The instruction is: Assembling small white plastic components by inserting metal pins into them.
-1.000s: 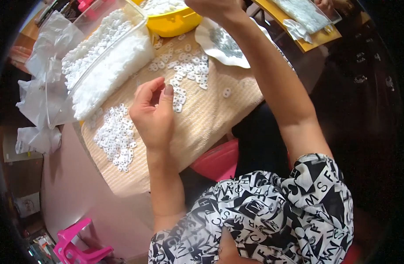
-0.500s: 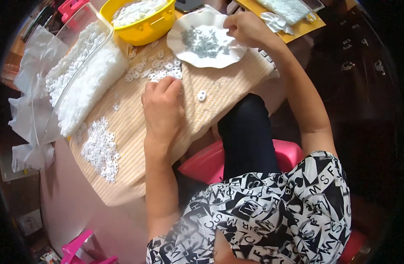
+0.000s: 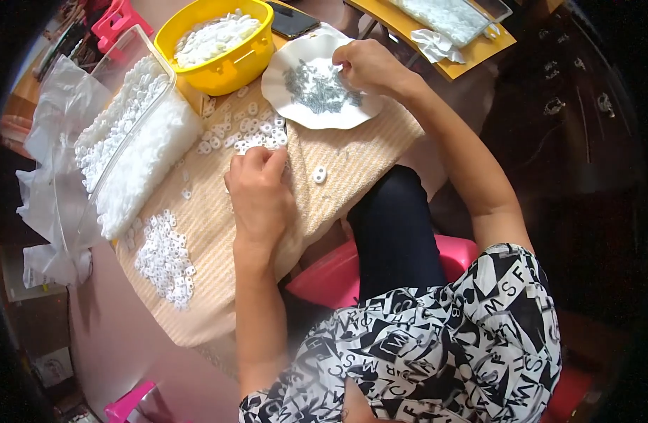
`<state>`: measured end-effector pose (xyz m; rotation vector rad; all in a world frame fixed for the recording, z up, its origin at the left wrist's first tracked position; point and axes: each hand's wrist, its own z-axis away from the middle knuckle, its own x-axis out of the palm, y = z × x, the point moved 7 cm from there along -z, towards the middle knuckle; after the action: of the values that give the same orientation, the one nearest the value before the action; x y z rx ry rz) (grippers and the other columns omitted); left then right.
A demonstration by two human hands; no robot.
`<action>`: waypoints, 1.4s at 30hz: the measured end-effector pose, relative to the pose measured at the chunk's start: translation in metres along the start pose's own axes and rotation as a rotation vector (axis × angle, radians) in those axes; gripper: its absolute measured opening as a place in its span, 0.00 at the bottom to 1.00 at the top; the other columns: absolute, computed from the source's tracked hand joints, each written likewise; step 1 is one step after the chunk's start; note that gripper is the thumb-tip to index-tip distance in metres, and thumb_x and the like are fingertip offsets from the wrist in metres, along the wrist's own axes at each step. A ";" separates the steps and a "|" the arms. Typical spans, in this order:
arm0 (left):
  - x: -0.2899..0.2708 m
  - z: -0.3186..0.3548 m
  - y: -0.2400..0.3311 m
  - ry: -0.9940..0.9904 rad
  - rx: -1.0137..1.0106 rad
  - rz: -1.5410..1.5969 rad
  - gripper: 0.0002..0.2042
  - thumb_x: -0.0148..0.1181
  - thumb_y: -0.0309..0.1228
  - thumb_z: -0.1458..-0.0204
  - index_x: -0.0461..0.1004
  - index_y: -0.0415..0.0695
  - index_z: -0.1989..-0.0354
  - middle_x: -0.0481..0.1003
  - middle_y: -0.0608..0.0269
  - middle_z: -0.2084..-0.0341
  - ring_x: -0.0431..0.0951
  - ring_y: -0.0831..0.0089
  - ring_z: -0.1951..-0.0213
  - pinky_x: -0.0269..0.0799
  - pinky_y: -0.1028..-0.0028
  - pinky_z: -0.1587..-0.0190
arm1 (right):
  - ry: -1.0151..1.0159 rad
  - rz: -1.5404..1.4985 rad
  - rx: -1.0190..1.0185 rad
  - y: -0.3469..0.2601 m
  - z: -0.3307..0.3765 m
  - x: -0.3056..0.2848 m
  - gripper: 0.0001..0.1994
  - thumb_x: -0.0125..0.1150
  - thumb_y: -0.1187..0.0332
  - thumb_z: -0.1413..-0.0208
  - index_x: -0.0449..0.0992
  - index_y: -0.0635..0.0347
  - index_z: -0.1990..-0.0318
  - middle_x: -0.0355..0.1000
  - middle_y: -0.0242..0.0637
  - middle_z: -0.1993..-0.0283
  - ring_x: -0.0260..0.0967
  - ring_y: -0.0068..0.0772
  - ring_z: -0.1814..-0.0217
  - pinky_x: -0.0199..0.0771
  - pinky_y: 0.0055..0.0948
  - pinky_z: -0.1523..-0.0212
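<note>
- Okay, the left hand point(image 3: 263, 201) is out over the striped cloth point(image 3: 211, 240), its fingers point(image 3: 256, 159) bent down at the near edge of a scattered cluster of white two-holed pieces point(image 3: 243, 135); the tips are hidden, so I can't tell how far apart they are or whether they have hold of one.
- Over at the right hand point(image 3: 373, 67), the fingers are curled in tight above the right side of the wavy-rimmed white plate point(image 3: 338, 121); can't tell if anything is pinched there.
- On that plate, small grey bits point(image 3: 322, 95) lie strewn about the middle.
- One lone white piece point(image 3: 320, 175) sits on the cloth, right of the left hand.
- Down at the left, a dense pile of white pieces point(image 3: 162, 261).
- Beyond the cluster, the yellow basin point(image 3: 232, 74) holds more white pieces, with a dark phone point(image 3: 293, 21) just beside it.
- Left of the cluster stands a clear bin point(image 3: 135, 48), loaded with white.
</note>
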<state>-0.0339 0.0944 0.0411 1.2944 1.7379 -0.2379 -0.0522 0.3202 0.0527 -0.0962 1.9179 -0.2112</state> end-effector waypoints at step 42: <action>-0.017 0.016 -0.033 0.165 -0.360 0.447 0.11 0.55 0.15 0.63 0.74 0.40 0.70 0.73 0.60 0.78 0.71 0.67 0.74 0.66 0.72 0.71 | 0.089 -0.052 -0.088 -0.032 -0.023 -0.015 0.06 0.49 0.77 0.57 0.66 0.66 0.69 0.67 0.55 0.75 0.67 0.51 0.71 0.66 0.38 0.70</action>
<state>-0.0527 0.0588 0.0337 1.4140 1.4864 0.4291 -0.0694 0.2937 0.0809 -0.1982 2.0154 -0.1680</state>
